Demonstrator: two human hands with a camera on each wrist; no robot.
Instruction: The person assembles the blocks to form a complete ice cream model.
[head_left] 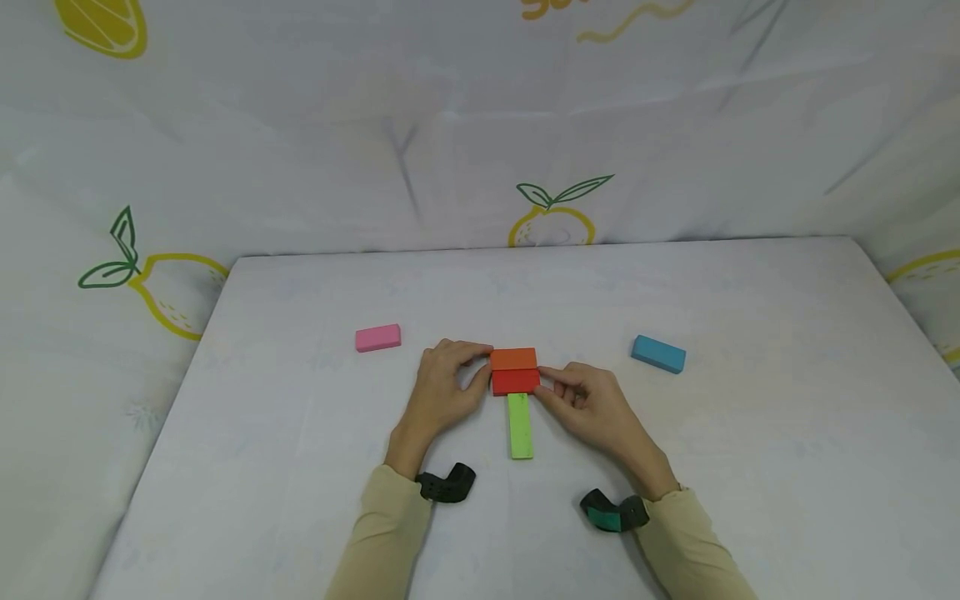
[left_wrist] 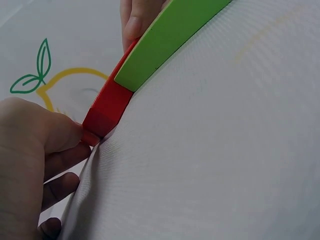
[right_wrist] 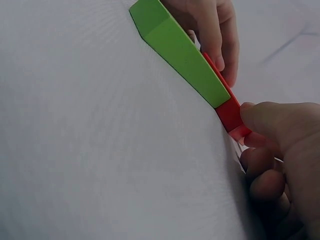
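Observation:
An orange block [head_left: 513,359] lies lengthwise against a red block [head_left: 516,382] on the white table. A light green block [head_left: 520,427] points toward the person from the middle of the red block's near side. My left hand [head_left: 447,383] holds the left end of the orange block, index finger at its far corner and thumb low by the red block's end. At the other side, my right hand [head_left: 588,404] pinches the right end of the red block between thumb and index finger. In both wrist views the green block hides part of the red one.
A pink block [head_left: 378,337] lies on the table to the left, beyond the left hand. To the right, a blue block [head_left: 658,354] lies at an angle. Behind the table [head_left: 300,300] hangs a white cloth [head_left: 315,150] with printed lemons.

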